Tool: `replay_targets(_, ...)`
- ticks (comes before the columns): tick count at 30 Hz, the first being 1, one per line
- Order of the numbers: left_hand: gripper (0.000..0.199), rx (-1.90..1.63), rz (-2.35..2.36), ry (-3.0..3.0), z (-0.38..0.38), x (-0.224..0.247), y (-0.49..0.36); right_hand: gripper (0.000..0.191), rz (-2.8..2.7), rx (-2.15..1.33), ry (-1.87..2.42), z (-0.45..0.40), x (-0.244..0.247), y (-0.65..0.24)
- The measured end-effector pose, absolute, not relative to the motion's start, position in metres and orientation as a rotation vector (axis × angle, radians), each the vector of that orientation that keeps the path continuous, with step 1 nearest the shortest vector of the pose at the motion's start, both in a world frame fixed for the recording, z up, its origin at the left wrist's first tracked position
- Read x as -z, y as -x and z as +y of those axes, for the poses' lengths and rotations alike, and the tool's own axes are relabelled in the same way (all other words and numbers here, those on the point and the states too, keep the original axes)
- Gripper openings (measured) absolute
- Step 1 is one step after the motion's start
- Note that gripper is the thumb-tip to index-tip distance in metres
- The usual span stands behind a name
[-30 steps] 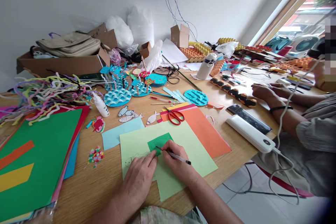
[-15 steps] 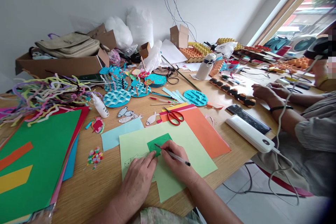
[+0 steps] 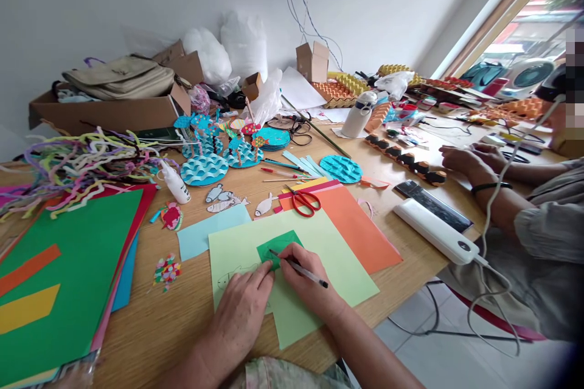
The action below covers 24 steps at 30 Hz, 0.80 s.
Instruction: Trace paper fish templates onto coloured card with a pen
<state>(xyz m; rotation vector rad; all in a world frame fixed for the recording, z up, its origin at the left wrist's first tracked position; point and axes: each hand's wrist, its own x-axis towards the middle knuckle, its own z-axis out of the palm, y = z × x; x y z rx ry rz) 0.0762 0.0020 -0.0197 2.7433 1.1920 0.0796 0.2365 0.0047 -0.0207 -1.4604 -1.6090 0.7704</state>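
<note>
My right hand (image 3: 312, 299) grips a pen (image 3: 311, 276), its tip on a small dark green paper piece (image 3: 292, 239) that bears faint lines. Flat on the paper lies my left hand (image 3: 244, 307), fingertips at the lower left edge of that piece. Both rest over a light green sheet (image 3: 340, 289), where a drawn fish outline (image 3: 224, 280) shows partly beside my left hand. Red-handled scissors (image 3: 305, 203) lie across the sheet's top edge and the orange paper (image 3: 365, 228). A cut-out paper fish (image 3: 263, 205) and a light blue paper (image 3: 194, 240) are just beyond.
Coloured sheets (image 3: 77, 267) and pipe cleaners (image 3: 82, 164) cover the left side. A glue bottle (image 3: 176, 184) and blue wave-paper discs (image 3: 204, 170) stand farther back. At right are a white power bank (image 3: 433, 231), a phone (image 3: 433, 205) and another person's hands (image 3: 469, 161).
The pen's rear end has tipped slightly left and down as my right hand shifts a little. My left hand stays in place, and the whole view has moved very slightly.
</note>
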Motion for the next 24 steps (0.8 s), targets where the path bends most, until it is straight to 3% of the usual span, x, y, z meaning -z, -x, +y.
replay_targets(24,0.045,-0.058,1.236,-2.750,0.0007,0.0223,-0.0767,0.010,-1.601,-0.785,1.433,0.0014,0.0220,-0.2421)
